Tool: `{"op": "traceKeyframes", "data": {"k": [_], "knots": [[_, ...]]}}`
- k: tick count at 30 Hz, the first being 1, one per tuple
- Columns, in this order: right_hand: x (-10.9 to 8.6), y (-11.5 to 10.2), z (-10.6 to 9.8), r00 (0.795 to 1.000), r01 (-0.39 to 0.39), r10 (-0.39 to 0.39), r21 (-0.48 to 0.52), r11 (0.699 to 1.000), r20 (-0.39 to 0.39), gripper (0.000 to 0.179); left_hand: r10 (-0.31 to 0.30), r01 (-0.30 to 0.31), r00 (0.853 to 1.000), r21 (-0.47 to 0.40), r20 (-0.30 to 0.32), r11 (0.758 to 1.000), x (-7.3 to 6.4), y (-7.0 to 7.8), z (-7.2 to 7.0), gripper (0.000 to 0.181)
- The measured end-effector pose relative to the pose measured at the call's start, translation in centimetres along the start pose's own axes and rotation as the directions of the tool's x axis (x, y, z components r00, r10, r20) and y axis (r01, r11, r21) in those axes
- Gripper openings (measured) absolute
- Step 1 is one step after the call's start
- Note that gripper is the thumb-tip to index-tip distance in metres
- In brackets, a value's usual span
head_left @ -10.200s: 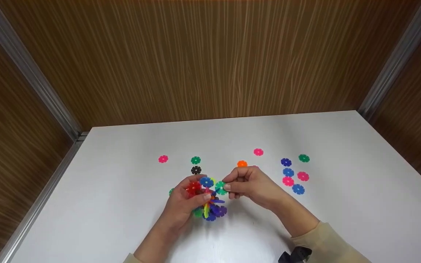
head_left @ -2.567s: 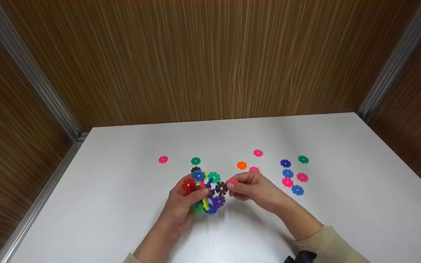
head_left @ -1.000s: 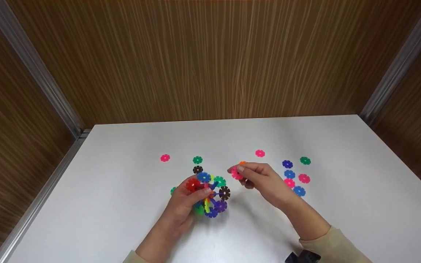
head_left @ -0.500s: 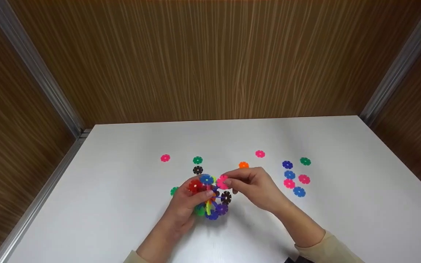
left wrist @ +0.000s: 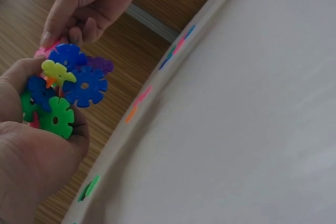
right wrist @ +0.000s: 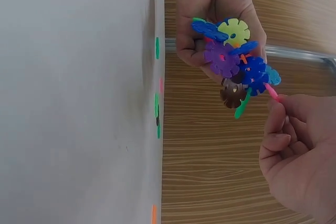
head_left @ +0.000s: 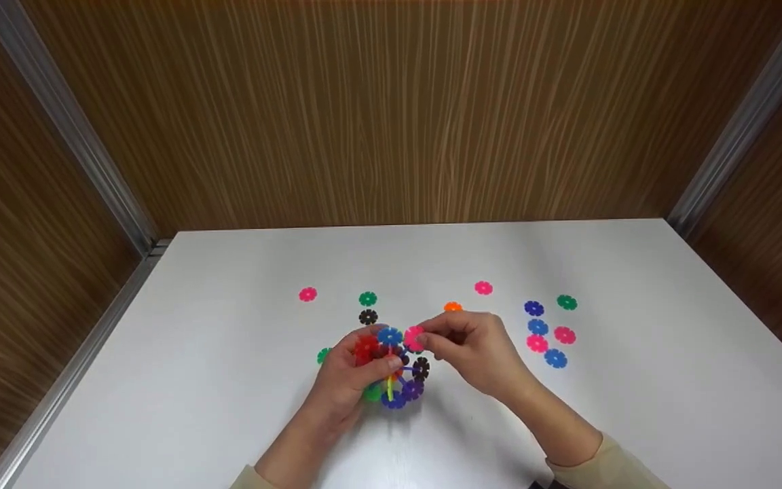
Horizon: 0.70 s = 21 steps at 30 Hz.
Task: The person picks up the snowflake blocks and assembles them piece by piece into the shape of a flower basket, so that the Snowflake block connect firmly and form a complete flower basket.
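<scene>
My left hand [head_left: 345,377] grips a round cluster of interlocking snowflake discs [head_left: 394,399], thumb across its front. Red, blue, yellow, green, purple and dark brown discs stick out of it at many angles. Between thumb and forefinger my right hand [head_left: 476,350] pinches a pink snowflake disc [head_left: 414,338] at the cluster's upper right. In the right wrist view that pink disc [right wrist: 272,92] is edge-on, its far end against a blue disc [right wrist: 254,72]; whether its slot is engaged I cannot tell. The left palm hides part of the cluster.
Loose discs lie on the white table [head_left: 228,326]: pink [head_left: 307,294], green [head_left: 368,299] and black [head_left: 368,317] behind the left hand, orange [head_left: 453,307] behind the right. Several blue, pink and green discs [head_left: 537,327] lie at the right. Wood-grain panels [head_left: 391,109] enclose the table.
A green disc and then a dark brown one joined the cluster. My right hand has since brought a pink disc leftward against it. The left hand keeps its grip, tilting the cluster slightly.
</scene>
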State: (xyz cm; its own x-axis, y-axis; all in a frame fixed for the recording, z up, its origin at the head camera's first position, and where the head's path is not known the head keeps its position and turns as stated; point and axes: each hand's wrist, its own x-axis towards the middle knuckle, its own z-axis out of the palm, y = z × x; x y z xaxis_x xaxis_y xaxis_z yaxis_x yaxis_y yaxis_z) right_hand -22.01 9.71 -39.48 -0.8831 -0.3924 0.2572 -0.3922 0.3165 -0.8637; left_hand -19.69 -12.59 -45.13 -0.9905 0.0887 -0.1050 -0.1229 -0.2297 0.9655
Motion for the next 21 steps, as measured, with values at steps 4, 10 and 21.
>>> {"op": "traceKeyframes", "data": {"k": [4,10,21], "knots": [[-0.01,0.04,0.25,1.000,0.010,-0.010,-0.037,0.999,0.004,0.008,0.000,0.000,1.000,0.016,-0.012,1.000,-0.02,0.04,-0.01,0.064],[-0.04,0.12,0.54,1.000,0.013,-0.012,-0.046,0.999,0.012,0.004,0.003,-0.001,0.999,0.058,-0.041,0.998,-0.14,0.01,-0.02,0.064],[0.58,0.91,0.40,0.998,0.009,-0.009,-0.004,1.000,0.064,0.007,-0.025,0.028,0.999,0.075,-0.035,0.997,-0.20,0.58,0.00,0.056]]}}
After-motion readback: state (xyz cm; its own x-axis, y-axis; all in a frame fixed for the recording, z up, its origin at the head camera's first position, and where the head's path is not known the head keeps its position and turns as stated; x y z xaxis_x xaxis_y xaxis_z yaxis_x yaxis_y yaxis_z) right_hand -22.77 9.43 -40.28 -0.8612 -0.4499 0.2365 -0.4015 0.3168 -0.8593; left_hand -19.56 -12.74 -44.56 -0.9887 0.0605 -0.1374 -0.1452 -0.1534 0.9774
